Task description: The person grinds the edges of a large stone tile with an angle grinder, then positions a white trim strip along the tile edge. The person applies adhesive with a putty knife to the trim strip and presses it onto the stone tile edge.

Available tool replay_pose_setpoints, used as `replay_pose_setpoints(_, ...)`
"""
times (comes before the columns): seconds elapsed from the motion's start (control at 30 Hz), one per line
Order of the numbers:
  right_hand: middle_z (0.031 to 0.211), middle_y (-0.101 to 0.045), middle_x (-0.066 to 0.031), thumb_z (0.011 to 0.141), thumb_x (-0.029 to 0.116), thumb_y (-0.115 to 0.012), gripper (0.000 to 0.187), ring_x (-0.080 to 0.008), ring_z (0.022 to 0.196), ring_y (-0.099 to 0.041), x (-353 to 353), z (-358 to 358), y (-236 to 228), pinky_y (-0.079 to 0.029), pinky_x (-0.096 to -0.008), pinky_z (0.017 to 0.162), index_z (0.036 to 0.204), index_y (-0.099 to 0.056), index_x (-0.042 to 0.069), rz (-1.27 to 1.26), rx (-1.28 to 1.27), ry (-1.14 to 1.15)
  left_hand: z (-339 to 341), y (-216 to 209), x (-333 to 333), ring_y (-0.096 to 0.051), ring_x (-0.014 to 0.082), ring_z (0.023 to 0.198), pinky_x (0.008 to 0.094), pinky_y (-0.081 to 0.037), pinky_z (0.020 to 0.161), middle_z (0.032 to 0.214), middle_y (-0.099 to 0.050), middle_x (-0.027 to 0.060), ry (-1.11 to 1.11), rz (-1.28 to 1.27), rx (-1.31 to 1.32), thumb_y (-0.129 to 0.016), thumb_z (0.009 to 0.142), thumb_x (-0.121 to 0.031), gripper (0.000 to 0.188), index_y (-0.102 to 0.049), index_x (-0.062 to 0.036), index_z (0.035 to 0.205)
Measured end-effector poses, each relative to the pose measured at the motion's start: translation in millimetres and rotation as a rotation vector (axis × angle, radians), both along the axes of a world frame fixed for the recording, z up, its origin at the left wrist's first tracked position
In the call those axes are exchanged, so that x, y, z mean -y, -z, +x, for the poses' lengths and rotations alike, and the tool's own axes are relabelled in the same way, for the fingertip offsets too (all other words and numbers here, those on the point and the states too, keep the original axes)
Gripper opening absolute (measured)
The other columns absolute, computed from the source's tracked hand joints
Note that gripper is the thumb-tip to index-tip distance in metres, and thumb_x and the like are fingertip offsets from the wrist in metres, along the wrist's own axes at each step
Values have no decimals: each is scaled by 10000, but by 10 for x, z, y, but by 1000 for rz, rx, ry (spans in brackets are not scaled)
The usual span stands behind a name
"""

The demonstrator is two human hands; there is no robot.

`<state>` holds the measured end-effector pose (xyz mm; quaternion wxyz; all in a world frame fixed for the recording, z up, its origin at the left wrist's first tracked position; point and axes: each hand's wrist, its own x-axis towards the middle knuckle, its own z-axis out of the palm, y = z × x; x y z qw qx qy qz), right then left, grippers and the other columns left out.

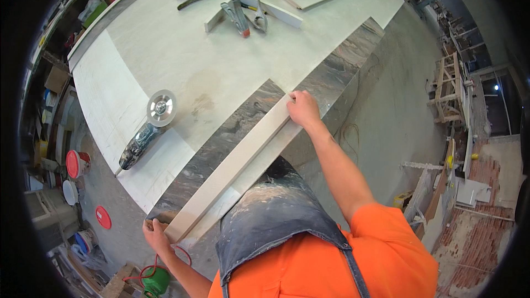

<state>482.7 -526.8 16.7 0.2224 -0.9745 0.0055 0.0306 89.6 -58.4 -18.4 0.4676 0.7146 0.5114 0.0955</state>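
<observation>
Two hands at work, one at each end of a long pale strip [229, 170], which lies along a dark marbled slab [234, 124] at the near edge of the counter [221, 66]. Right hand [303, 108]: fingers curled closed over the strip's far end, gripping it. Left hand [156, 235]: fingers bent in at the near end, by the slab's corner; cannot tell which it pinches. Angle grinder [144, 139] lies apart, to the left.
</observation>
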Motion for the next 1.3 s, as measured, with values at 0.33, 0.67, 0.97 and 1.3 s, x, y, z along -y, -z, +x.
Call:
replay_pose_setpoints(0.33, 1093, -669, -230, 855, 136, -677, 297, -405, 1040, -643, 270, -642, 33, -520, -487, 914, 1120, -723, 10, 64, 59, 2, -472, -12, 20, -557, 126, 756, 299, -476, 703, 854, -619, 21, 42, 111, -119, -632, 939, -119, 179, -626, 42, 1016)
replay_pose_setpoints(0.67, 1100, -706, -96, 965, 153, -685, 312, -205, 971, -689, 582, -1132, 199, -586, -378, 835, 1236, -646, 4, 1341, -395, 766, -441, -163, 287, -575, 118, 769, 289, -486, 712, 895, -638, 34, 49, 31, -172, -658, 913, -94, 245, -649, 47, 1114)
replay_pose_setpoints(0.97, 1045, -716, -73, 1001, 88, -617, 199, -172, 918, -702, 501, -1054, 174, -596, -330, 798, 1180, -652, 6, 1481, -293, 816, -276, -179, 468, -605, 140, 778, 306, -504, 730, 916, -659, 57, 27, -24, -154, -660, 912, -106, 266, -668, 56, 1122)
replay_pose_setpoints(1.3, 982, -696, -68, 961, 150, -679, 130, -216, 922, -684, 560, -1014, 377, -569, -406, 841, 1056, -665, 62, 1496, -408, 717, -264, -190, 535, -632, 153, 817, 315, -527, 751, 942, -702, 60, -57, -32, -74, -669, 918, -148, 255, -695, 45, 1082)
